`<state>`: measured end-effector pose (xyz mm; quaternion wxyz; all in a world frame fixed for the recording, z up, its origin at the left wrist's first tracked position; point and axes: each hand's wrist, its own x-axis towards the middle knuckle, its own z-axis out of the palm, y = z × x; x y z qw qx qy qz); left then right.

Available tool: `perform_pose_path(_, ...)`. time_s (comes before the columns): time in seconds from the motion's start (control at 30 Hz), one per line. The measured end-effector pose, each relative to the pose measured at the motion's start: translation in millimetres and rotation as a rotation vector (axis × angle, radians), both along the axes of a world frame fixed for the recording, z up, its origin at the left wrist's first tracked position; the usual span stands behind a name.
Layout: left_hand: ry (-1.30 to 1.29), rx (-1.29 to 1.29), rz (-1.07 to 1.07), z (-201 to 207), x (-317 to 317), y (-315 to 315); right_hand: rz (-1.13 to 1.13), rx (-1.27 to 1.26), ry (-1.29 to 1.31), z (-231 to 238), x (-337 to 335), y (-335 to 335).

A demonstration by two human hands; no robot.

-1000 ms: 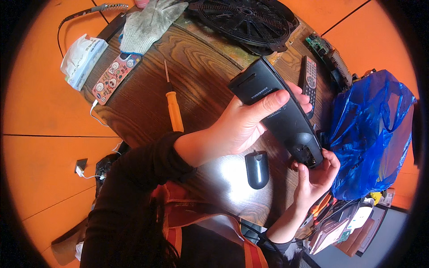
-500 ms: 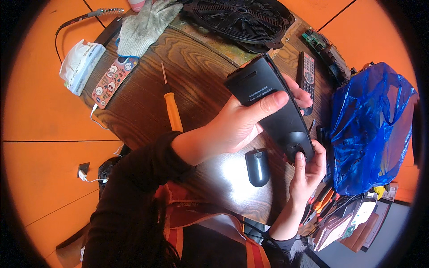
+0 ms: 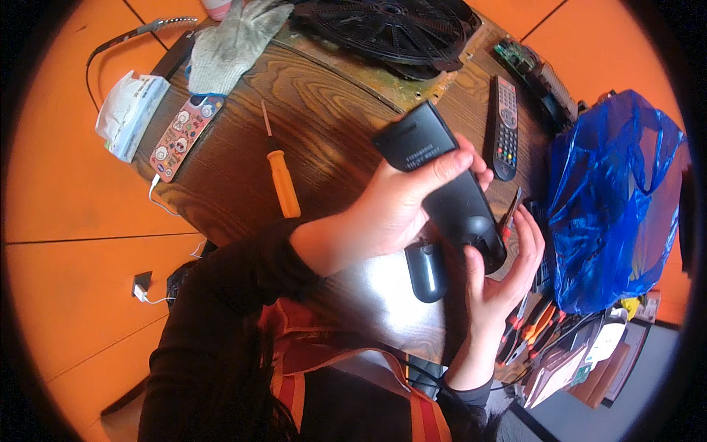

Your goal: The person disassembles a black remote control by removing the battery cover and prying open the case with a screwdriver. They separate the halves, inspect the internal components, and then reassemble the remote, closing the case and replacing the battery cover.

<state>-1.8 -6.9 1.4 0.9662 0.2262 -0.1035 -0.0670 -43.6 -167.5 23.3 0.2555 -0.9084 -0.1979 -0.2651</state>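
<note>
My left hand (image 3: 405, 195) is wrapped round a long black plastic housing (image 3: 451, 202), its thumb laid across the back and its fingertips showing past the far side. Small pale print and a slot mark the upper end; a rounded hollow lies near the lower end. At that lower end is my right hand (image 3: 504, 272), fingers apart, thumb tip at the housing's edge; whether it presses there I cannot tell. Below the housing, a black rounded cover (image 3: 426, 274) lies on the wooden table (image 3: 346, 140). A small red-handled tool (image 3: 508, 225) shows beside my right fingers.
An orange-handled screwdriver (image 3: 283, 184) and a cased phone (image 3: 184, 140) lie to the left, near a work glove (image 3: 234, 50). A grey remote control (image 3: 505, 125), a blue plastic bag (image 3: 615, 199) and several pliers (image 3: 537, 328) are right. A black round fan-like part (image 3: 390, 33) sits at the back.
My right hand has loosened from the housing's lower end and its fingers have spread. The housing has tilted slightly and moved a little in my left hand's hold.
</note>
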Motion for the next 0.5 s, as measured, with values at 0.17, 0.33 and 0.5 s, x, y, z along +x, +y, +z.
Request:
perform_pose_path(0.17,0.216,0.097,-0.081,-13,-19,-21,0.050,-0.185,0.011,0,-10,13)
perform_pose_path(0.33,-0.041,0.095,-0.152,-12,-20,-24,0.092,-0.031,0.041,-3,-8,15)
perform_pose_path(0.5,0.027,-0.076,-0.409,-2,-20,-14,0.122,0.213,0.216,4,-7,4)
